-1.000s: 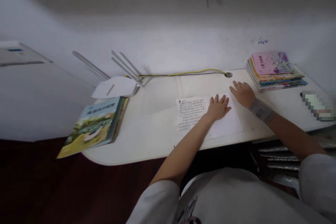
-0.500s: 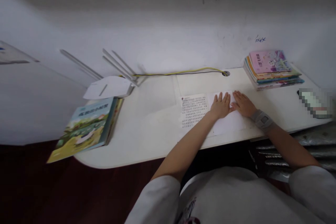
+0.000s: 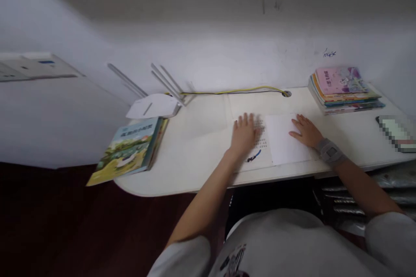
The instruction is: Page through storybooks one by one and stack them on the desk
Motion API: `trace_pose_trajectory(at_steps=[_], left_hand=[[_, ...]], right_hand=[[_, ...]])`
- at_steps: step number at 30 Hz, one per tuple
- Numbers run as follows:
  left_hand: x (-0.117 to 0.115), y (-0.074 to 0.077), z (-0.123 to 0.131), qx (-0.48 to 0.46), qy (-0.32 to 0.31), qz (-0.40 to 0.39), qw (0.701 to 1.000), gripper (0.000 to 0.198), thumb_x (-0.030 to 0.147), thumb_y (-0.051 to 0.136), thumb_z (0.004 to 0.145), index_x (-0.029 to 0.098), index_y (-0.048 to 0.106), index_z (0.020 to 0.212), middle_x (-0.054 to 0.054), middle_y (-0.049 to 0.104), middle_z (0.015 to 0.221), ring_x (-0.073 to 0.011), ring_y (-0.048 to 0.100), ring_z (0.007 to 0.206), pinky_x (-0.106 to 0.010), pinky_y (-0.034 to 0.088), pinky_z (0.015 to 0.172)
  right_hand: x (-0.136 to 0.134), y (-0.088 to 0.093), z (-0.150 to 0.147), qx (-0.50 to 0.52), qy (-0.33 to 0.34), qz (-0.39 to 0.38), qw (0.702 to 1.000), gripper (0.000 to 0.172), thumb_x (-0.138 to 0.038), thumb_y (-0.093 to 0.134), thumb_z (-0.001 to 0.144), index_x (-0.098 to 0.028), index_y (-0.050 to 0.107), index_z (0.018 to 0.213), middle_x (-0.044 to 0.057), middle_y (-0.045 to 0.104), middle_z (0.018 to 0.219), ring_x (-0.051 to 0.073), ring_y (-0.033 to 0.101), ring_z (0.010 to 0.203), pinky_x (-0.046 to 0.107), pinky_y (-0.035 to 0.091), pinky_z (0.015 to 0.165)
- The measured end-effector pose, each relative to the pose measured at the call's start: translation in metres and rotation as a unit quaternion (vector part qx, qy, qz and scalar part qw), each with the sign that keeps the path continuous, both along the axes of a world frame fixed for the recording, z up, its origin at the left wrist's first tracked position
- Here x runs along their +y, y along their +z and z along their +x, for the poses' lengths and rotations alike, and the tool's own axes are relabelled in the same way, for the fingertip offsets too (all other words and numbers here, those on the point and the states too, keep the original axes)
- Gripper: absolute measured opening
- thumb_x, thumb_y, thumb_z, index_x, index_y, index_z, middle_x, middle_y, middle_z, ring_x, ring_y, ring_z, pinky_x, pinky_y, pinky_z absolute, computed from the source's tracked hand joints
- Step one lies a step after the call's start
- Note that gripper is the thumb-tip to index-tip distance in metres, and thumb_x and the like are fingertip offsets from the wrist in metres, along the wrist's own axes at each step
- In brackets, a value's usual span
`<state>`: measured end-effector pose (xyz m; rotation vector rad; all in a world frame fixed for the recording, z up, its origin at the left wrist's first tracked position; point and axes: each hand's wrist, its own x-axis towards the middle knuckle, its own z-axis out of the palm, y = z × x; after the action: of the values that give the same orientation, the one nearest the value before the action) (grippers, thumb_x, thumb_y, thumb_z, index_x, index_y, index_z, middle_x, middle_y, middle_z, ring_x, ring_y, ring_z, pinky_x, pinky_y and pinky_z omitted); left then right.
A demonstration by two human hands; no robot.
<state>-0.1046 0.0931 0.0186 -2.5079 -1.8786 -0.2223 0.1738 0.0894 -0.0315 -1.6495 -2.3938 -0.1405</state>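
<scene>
An open booklet lies on the white desk, with a blank white page at the right and a printed page at the left. Small rows of characters and a little blue-and-black picture show on the printed side. My left hand, slightly blurred, is over the printed page with its fingers stretched out, hiding much of the text. Flat on the right part of the blank page rests my right hand, fingers spread and holding nothing. A grey watch band is around the right wrist.
At the left stand a white router with antennas and picture books overhanging the desk edge. A book stack and a partly pixelated phone are at the right. A yellow cable runs along the wall.
My left hand has moved left from the blank page onto the printed page. My right hand stays on the blank page. The view has shifted a little left.
</scene>
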Motion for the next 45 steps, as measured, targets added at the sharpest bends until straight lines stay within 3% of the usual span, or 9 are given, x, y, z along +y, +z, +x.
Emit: trace_pose_trajectory(at_steps=[2, 5, 10, 16, 21, 28, 35, 41, 45], left_hand=[[-0.004, -0.005, -0.03, -0.019, 0.054, -0.016, 0.998, 0.063, 0.044, 0.027, 0.097, 0.004, 0.026, 0.145, -0.025, 0.034, 0.148, -0.0336, 0.032, 0.137, -0.048, 0.031, 0.108], [0.0, -0.01, -0.051, -0.049, 0.04, -0.041, 0.997, 0.06, 0.041, 0.028, 0.097, 0.007, 0.024, 0.146, -0.021, 0.036, 0.148, -0.0319, 0.034, 0.137, -0.048, 0.034, 0.107], [0.027, -0.002, -0.041, -0.05, 0.007, -0.059, 0.997, 0.065, 0.052, 0.029, 0.095, 0.015, 0.019, 0.148, -0.015, 0.042, 0.146, -0.0324, 0.023, 0.141, -0.055, 0.025, 0.109], [0.043, 0.003, -0.035, -0.027, 0.007, -0.044, 0.999, 0.078, 0.066, 0.031, 0.088, 0.014, 0.026, 0.146, -0.018, 0.052, 0.137, -0.0317, 0.036, 0.135, -0.055, 0.022, 0.11], [0.047, -0.001, -0.04, -0.069, 0.013, -0.041, 0.997, 0.07, 0.064, 0.033, 0.089, 0.018, 0.033, 0.142, -0.011, 0.063, 0.124, -0.0306, 0.04, 0.131, -0.056, 0.02, 0.11], [0.052, -0.008, -0.046, -0.103, 0.036, -0.039, 0.993, 0.057, 0.055, 0.033, 0.092, 0.02, 0.039, 0.136, -0.009, 0.065, 0.121, -0.0288, 0.045, 0.126, -0.055, 0.024, 0.107], [0.052, -0.009, -0.046, -0.143, 0.044, -0.044, 0.988, 0.048, 0.049, 0.035, 0.094, 0.02, 0.044, 0.131, -0.009, 0.066, 0.12, -0.0261, 0.047, 0.124, -0.048, 0.03, 0.104], [0.051, -0.011, -0.041, -0.125, 0.037, -0.023, 0.991, 0.047, 0.05, 0.035, 0.093, 0.02, 0.046, 0.128, -0.01, 0.065, 0.12, -0.026, 0.048, 0.123, -0.048, 0.028, 0.106], [0.051, -0.012, -0.043, -0.13, 0.044, -0.027, 0.99, 0.046, 0.049, 0.034, 0.094, 0.021, 0.045, 0.129, -0.009, 0.065, 0.121, -0.0253, 0.048, 0.123, -0.049, 0.026, 0.108]], right_hand=[[-0.002, 0.002, -0.003, 0.015, -0.004, 0.002, 1.0, 0.058, -0.05, 0.04, 0.092, -0.01, 0.05, 0.133, 0.021, 0.036, 0.148, 0.034, 0.033, 0.137, 0.053, 0.031, 0.106], [-0.005, 0.011, -0.009, 0.021, 0.033, -0.002, 0.999, 0.049, -0.043, 0.036, 0.094, -0.017, 0.051, 0.133, 0.014, 0.036, 0.15, 0.033, 0.029, 0.139, 0.057, 0.027, 0.106], [-0.014, 0.027, -0.021, 0.004, 0.115, -0.019, 0.993, 0.055, -0.049, 0.036, 0.094, -0.015, 0.046, 0.136, 0.013, 0.045, 0.144, 0.031, 0.03, 0.138, 0.058, 0.022, 0.109], [-0.021, 0.028, -0.025, -0.028, 0.145, -0.029, 0.989, 0.077, -0.063, 0.044, 0.086, -0.008, 0.041, 0.139, 0.021, 0.051, 0.136, 0.033, 0.037, 0.134, 0.059, 0.02, 0.109], [-0.019, 0.025, -0.021, -0.05, 0.147, -0.017, 0.988, 0.082, -0.066, 0.046, 0.083, -0.006, 0.039, 0.14, 0.022, 0.052, 0.136, 0.034, 0.037, 0.134, 0.057, 0.019, 0.11], [-0.018, 0.022, -0.009, -0.066, 0.148, -0.025, 0.986, 0.086, -0.067, 0.045, 0.083, -0.008, 0.033, 0.144, 0.021, 0.05, 0.138, 0.034, 0.036, 0.134, 0.057, 0.02, 0.11], [-0.018, 0.034, -0.004, -0.087, 0.142, -0.051, 0.985, 0.086, -0.071, 0.041, 0.082, -0.009, 0.037, 0.142, 0.021, 0.053, 0.135, 0.035, 0.038, 0.133, 0.058, 0.021, 0.108], [-0.022, 0.035, -0.05, -0.087, 0.172, -0.075, 0.978, 0.108, -0.083, 0.04, 0.072, -0.001, 0.032, 0.143, 0.027, 0.031, 0.148, 0.037, 0.028, 0.138, 0.056, 0.02, 0.11], [-0.019, 0.027, -0.053, -0.081, 0.178, -0.1, 0.976, 0.113, -0.084, 0.042, 0.069, -0.001, 0.027, 0.145, 0.028, 0.029, 0.149, 0.036, 0.028, 0.138, 0.053, 0.02, 0.112]])
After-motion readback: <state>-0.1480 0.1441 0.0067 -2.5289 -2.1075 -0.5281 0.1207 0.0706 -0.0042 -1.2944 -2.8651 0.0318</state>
